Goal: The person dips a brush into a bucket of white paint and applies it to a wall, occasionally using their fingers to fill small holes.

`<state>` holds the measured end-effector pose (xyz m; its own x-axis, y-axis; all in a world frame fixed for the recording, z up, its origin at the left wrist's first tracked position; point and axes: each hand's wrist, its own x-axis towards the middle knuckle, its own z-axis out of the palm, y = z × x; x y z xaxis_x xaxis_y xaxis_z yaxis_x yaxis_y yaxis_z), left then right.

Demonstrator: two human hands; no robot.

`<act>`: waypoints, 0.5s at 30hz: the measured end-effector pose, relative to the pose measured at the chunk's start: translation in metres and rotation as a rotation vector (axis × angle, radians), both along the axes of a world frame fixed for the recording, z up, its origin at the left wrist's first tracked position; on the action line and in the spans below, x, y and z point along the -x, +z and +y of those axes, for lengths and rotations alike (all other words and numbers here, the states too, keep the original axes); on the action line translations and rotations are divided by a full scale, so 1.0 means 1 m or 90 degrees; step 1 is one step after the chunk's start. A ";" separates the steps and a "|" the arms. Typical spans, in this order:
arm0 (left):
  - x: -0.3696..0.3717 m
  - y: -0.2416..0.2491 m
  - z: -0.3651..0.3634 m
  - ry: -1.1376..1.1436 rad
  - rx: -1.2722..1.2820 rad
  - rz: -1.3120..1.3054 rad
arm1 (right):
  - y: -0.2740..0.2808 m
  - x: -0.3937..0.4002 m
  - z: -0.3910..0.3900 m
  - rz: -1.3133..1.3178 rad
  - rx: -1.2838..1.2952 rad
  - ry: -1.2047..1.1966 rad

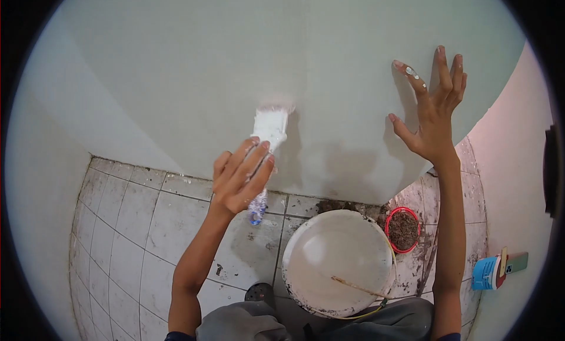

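Observation:
My left hand (pixel 242 173) is closed around the handle of a paintbrush (pixel 271 126). White paint coats the brush head, and its bristles touch the pale wall (pixel 194 76). The speckled handle end, with a blue tip, sticks out below my palm. My right hand (pixel 436 108) lies against the wall further right with its fingers spread, holding nothing; white paint spots mark its index finger. Below, between my legs and the wall, stands a round white bucket (pixel 289 276) of whitish liquid. A thin stick (pixel 356 286) rests across the bucket's near side.
A red-rimmed bowl (pixel 404 230) of dark crumbly material sits right of the bucket. Further right is a blue container (pixel 485 274) with a phone (pixel 517 263) beside it. Dirt and paint splashes mark the tiled floor (pixel 182 191). Another wall (pixel 518 182) rises at the right.

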<state>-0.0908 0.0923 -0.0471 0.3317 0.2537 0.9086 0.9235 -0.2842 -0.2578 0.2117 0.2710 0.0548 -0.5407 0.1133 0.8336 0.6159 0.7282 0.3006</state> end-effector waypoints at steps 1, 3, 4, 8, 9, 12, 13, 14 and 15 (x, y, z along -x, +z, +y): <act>0.000 0.003 -0.001 0.006 -0.031 -0.003 | 0.000 0.001 0.001 -0.002 -0.005 0.002; 0.000 -0.034 -0.001 -0.029 0.053 -0.048 | 0.000 0.002 0.000 0.000 -0.004 0.002; 0.000 -0.064 0.001 -0.049 0.093 -0.071 | -0.001 0.002 0.000 0.001 -0.005 0.000; -0.003 -0.203 -0.001 -0.087 0.287 -0.107 | 0.001 0.001 0.003 0.003 -0.023 0.000; -0.003 -0.219 -0.009 -0.096 0.336 -0.103 | 0.000 0.000 0.002 0.001 -0.022 -0.005; -0.002 -0.225 -0.008 -0.118 0.370 -0.090 | 0.002 0.003 0.003 0.000 -0.023 0.001; -0.001 -0.205 -0.005 -0.128 0.325 -0.084 | 0.000 0.001 0.001 -0.001 -0.015 0.000; 0.002 -0.179 0.001 -0.138 0.278 -0.076 | 0.000 0.000 0.001 -0.001 -0.018 0.000; 0.002 -0.137 0.005 -0.107 0.242 -0.072 | 0.001 -0.001 0.001 -0.001 -0.016 0.000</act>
